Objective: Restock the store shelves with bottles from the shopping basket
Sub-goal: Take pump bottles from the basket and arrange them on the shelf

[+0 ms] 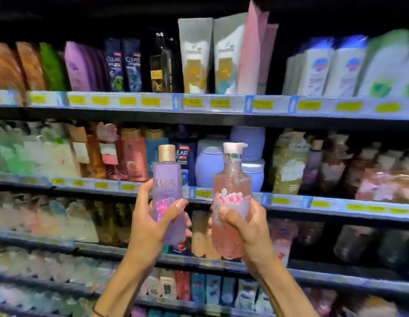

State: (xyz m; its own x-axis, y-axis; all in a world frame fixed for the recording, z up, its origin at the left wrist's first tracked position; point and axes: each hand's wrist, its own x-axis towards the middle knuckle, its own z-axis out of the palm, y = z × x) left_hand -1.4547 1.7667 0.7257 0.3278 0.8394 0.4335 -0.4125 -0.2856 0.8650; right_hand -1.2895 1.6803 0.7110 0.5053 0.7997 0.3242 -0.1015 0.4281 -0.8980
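Two bottles up in the air at once here, one per hand. The left hand (151,225) is curled round the lower half of a purple Lux bottle (167,191), so the label and the gold cap stick up above the grip and the base sits down inside the palm. The right hand (249,229) has the same kind of hold on a pink pump bottle (232,188): it's wrapped tight round the bottom part, with the flowery label band just above the knuckles and the white pump head on top, spout pointing right. Both bottles are upright, side by side with a gap between them (not touching each other).

They're held out in front of the middle shelf (336,205), level with its yellow price-tag strip. Behind the gap you can see lavender tubs (209,167) and a dark Clear bottle (184,154) standing on that shelf. Most of the other stock is too blurred to read.
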